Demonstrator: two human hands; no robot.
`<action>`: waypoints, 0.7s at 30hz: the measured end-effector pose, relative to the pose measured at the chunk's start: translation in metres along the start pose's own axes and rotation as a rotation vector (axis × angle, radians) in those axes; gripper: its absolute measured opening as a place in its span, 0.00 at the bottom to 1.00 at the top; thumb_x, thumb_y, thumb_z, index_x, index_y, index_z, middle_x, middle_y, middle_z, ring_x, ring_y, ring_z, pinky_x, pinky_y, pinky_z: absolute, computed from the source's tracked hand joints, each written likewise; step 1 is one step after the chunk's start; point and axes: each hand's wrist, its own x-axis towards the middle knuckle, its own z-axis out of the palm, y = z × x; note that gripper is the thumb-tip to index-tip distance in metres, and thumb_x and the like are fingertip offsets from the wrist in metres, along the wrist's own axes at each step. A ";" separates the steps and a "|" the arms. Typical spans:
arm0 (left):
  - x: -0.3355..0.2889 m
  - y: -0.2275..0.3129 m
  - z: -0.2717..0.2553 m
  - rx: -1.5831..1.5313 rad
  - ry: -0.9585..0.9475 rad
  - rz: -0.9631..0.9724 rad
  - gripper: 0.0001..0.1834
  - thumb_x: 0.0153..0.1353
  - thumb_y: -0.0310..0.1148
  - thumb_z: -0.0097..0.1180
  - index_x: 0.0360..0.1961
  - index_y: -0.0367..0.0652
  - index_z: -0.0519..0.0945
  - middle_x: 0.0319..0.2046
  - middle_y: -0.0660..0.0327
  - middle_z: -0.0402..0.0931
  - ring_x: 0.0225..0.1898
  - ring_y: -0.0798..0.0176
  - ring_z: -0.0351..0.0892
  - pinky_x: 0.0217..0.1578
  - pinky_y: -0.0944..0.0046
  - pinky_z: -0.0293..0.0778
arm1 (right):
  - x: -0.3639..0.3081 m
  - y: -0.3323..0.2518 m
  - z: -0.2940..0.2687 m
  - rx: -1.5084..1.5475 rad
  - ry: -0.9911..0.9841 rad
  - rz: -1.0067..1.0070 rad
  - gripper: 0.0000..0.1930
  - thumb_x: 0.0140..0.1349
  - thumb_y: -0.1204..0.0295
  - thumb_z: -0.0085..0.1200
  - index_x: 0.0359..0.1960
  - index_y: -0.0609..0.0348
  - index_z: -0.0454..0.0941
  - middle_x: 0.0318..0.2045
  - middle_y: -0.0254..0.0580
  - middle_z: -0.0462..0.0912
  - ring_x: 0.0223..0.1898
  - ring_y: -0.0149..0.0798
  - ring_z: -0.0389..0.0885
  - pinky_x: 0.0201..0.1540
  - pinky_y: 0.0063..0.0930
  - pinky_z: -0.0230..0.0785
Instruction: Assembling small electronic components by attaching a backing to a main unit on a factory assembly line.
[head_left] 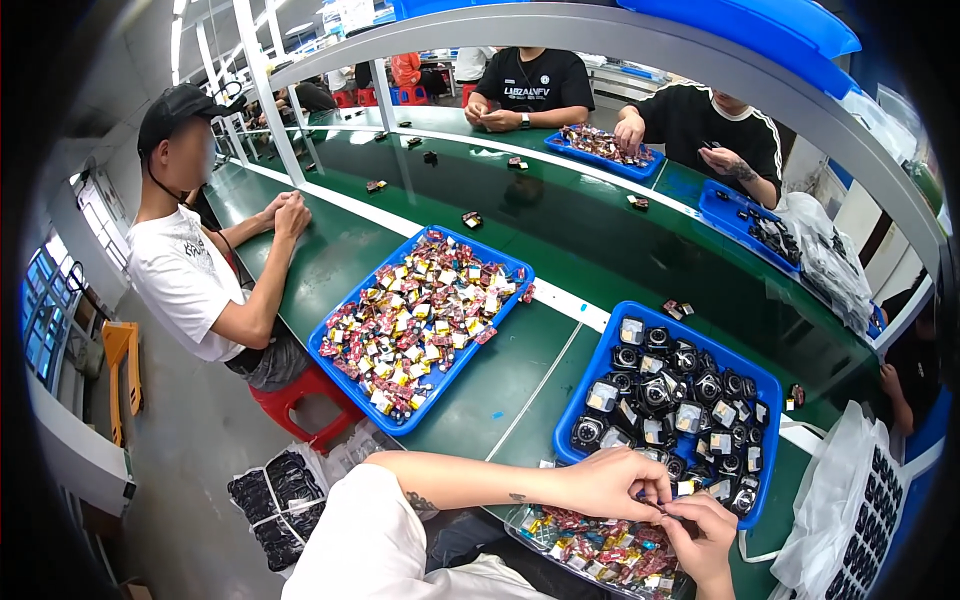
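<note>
My left hand (612, 484) and my right hand (704, 532) meet at the near edge of the table, fingertips pinched together. A small dark piece shows between them, too small and covered to name. Right below my hands is a clear-sided container (540, 545) of small red circuit boards with yellow and white parts. Just beyond my hands stands a blue tray (592, 375) filled with black watch-like cases, some with pale labels or parts on them.
To the left, another blue tray (325, 335) holds a heap of red boards. A green conveyor belt (600, 235) carries scattered small parts. White plastic sheeting (825, 500) with rows of black pieces lies at right. Co-workers sit around; bundled black parts (280, 505) rest lower left.
</note>
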 end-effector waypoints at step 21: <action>-0.005 -0.004 0.007 0.132 0.045 0.082 0.05 0.53 0.32 0.60 0.29 0.43 0.81 0.26 0.63 0.78 0.32 0.60 0.74 0.33 0.61 0.68 | -0.013 0.010 0.007 0.144 0.109 0.141 0.07 0.48 0.78 0.63 0.20 0.66 0.76 0.20 0.41 0.78 0.21 0.29 0.72 0.24 0.20 0.62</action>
